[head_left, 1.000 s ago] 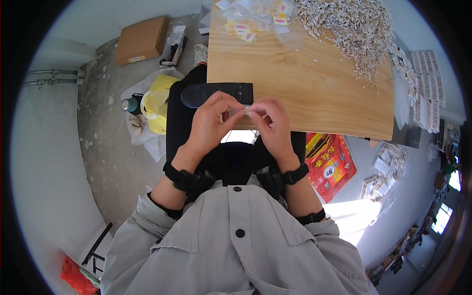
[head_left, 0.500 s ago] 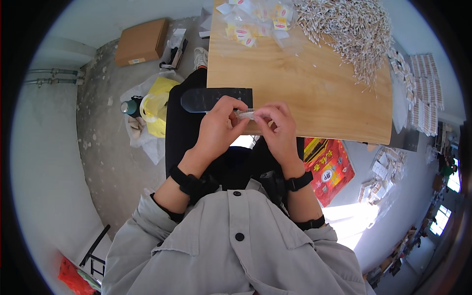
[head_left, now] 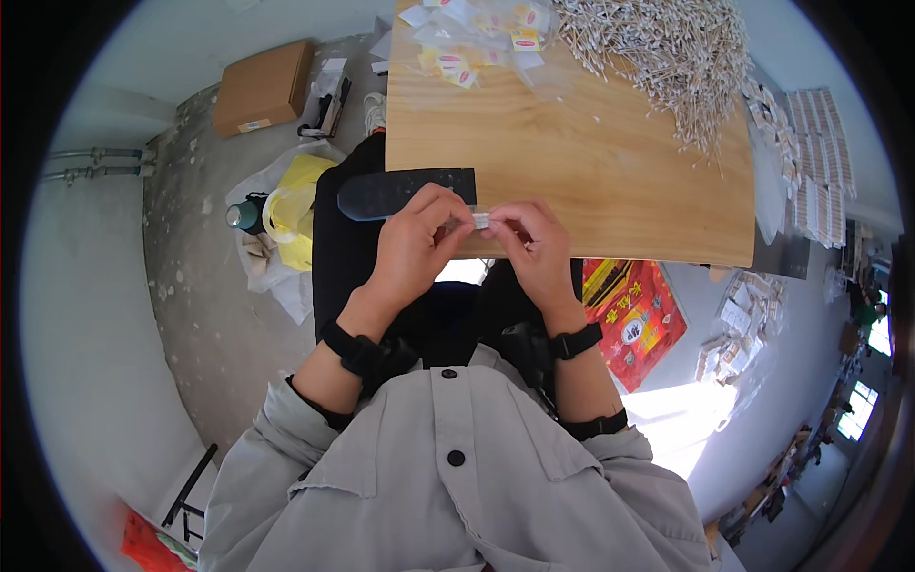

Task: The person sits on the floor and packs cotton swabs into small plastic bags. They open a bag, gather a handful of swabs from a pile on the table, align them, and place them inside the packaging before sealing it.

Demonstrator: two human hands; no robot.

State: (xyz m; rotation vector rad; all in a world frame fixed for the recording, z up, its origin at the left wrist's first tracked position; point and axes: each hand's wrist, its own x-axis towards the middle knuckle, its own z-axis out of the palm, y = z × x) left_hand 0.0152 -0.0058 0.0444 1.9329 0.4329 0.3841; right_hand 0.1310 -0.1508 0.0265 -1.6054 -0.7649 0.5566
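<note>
1. Our left hand (head_left: 408, 250) and right hand (head_left: 536, 250) pinch a small white bundle (head_left: 481, 220) just above centre, seemingly unfinished.
2. Stacked packs (head_left: 824, 157), upper right, look done.
3. Loose swabs (head_left: 667, 52), upper right, look left over.

The pale wood-grain bench (head_left: 581, 157) has a bare stretch along its near side. Left of the bench spreads a rough grey concrete floor (head_left: 181, 315), scuffed and flecked with pale spots. Farther left of the bench rises a plain white wall (head_left: 81, 305), crossed by two metal pipes (head_left: 110, 173). Well to the right of the bench, two small windows (head_left: 860, 410) glow white. Bright sunlight (head_left: 672, 419) falls in a patch nearer the wearer than the bench's right end.
</note>
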